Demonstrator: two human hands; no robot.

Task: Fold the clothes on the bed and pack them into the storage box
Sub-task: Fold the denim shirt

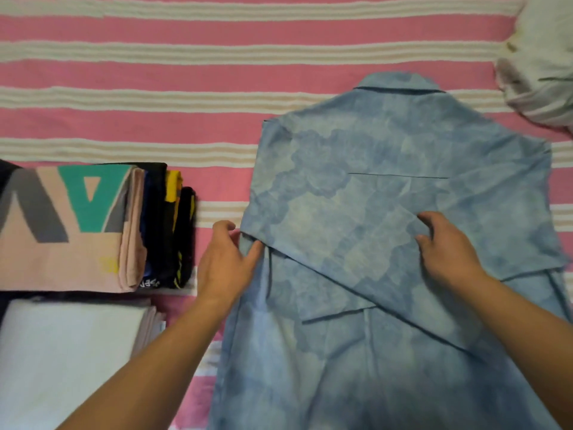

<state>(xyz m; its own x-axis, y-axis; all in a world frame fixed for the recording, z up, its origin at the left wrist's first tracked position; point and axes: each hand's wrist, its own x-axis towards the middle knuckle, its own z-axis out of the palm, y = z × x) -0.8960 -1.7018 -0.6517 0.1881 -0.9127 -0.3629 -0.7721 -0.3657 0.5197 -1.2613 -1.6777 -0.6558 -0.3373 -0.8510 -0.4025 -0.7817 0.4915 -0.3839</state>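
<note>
Shirt [387, 231]: light blue, mottled cloud print, collared; lying back-up on the bed [217, 119], collar pointing away, both sleeves lying crossed over the back, hem running off the near edge of view.

Folded pile [77, 225]: sitting left of the shirt; pink top with grey and teal lettering lying uppermost, black and yellow pieces showing at its right edge.

White folded piece [62, 352]: lying just nearer than the pile.

White crumpled garment [542, 66]: lying unfolded at far right.
</note>
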